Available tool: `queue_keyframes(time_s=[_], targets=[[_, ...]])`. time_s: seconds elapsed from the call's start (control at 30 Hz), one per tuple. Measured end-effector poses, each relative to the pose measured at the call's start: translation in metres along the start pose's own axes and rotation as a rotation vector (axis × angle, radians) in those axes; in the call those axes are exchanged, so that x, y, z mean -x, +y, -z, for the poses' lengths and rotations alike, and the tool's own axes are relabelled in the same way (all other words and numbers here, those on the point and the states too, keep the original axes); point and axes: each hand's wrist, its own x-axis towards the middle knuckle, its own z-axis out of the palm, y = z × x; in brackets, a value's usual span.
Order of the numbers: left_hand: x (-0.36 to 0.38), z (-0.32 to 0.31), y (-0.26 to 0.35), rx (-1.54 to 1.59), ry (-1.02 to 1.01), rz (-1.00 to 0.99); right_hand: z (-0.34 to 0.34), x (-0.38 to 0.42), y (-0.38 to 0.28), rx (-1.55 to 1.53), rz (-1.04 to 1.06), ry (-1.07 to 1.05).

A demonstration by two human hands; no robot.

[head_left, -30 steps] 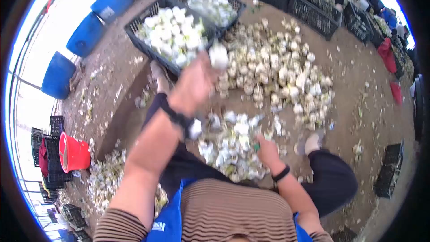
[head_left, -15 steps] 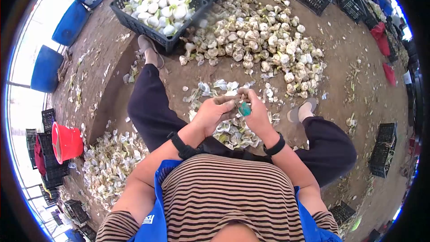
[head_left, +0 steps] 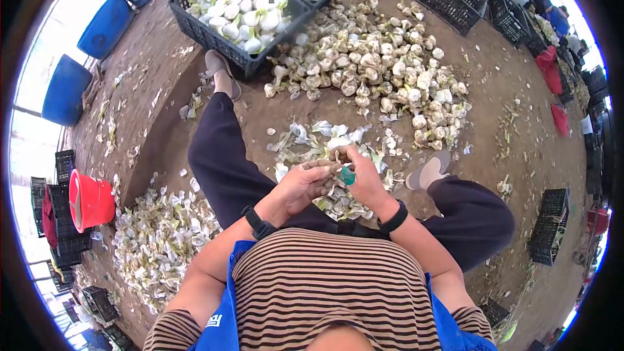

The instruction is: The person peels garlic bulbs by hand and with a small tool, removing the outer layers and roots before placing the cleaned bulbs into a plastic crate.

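Observation:
Both hands meet low over the peelings between the legs. My left hand (head_left: 303, 186) is on the left, its fingers bent around something too small to make out. Against its fingertips, my right hand (head_left: 361, 178) has its fingers closed, and a green object (head_left: 347, 175) shows at its palm side; what its fingertips pinch is hidden. Loose white peelings (head_left: 325, 131) lie on the ground below and beyond the hands. Farther out, a heap of unpeeled garlic bulbs (head_left: 370, 58) spreads on the soil.
A black crate (head_left: 188, 28) of clean white bulbs stands ahead on the left, with another behind it. Blue barrels (head_left: 107, 25) and a red bucket (head_left: 94, 201) line the left. More peelings (head_left: 156, 240) lie by the left leg. Crates (head_left: 549, 227) and distant people are at right.
Both hands have shifted slightly left and down, still together, and my left hand's fingers have curled differently. The view has moved slightly, and the foot on the right has turned.

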Motion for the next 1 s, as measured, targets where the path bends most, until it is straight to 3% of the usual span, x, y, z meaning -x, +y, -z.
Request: queue_keyframes(time_s=[0.07, 0.1, 0.17, 0.27, 0.3, 0.37, 0.5, 0.53, 0.67, 0.77, 0.8, 0.9, 0.93, 0.97, 1.0], targets=[[0.0, 0.002, 0.001, -0.009, 0.019, -0.001, -0.003, -0.002, -0.004, 0.022, 0.05, 0.04], [0.0, 0.004, 0.002, -0.066, -0.048, 0.001, -0.005, -0.003, -0.005, 0.047, 0.101, 0.081], [0.012, -0.018, 0.01, -0.181, -0.206, 0.066, -0.009, -0.01, 0.017, 0.222, 0.005, 0.168], [0.013, -0.032, 0.009, -0.239, -0.172, -0.005, 0.0, -0.009, 0.039, -0.223, -0.13, 0.117], [0.013, -0.027, 0.01, -0.247, -0.141, -0.017, 0.005, -0.007, 0.029, -0.217, -0.134, 0.109], [0.009, -0.02, 0.007, -0.292, -0.074, -0.034, 0.022, -0.005, 0.013, -1.06, -0.318, 0.057], [-0.001, -0.017, -0.001, -0.351, -0.048, -0.121, 0.028, -0.003, -0.002, -1.373, -0.351, -0.167], [-0.001, -0.021, 0.0, -0.373, -0.034, -0.173, 0.023, -0.001, -0.007, -1.257, -0.337, -0.145], [0.0, -0.036, 0.007, -0.278, 0.021, -0.273, 0.016, 0.0, -0.007, -1.342, -0.333, -0.255], [0.002, -0.037, 0.011, -0.367, 0.038, -0.125, 0.013, 0.001, -0.002, -0.756, -0.177, -0.214], [-0.003, -0.031, 0.006, -0.3, 0.031, -0.136, 0.012, 0.002, -0.008, -0.49, -0.014, -0.114], [-0.005, -0.031, 0.003, -0.133, 0.04, -0.091, 0.006, -0.001, -0.005, -0.383, 0.037, 0.047], [-0.004, -0.023, 0.002, -0.208, 0.109, -0.042, 0.011, -0.002, -0.009, -0.177, 0.043, 0.046], [-0.009, -0.021, 0.0, -0.291, 0.119, 0.01, 0.01, 0.002, -0.006, -0.288, 0.02, 0.019], [0.005, -0.04, 0.006, -0.187, 0.114, -0.028, 0.003, 0.005, 0.013, -0.262, 0.183, 0.026]])
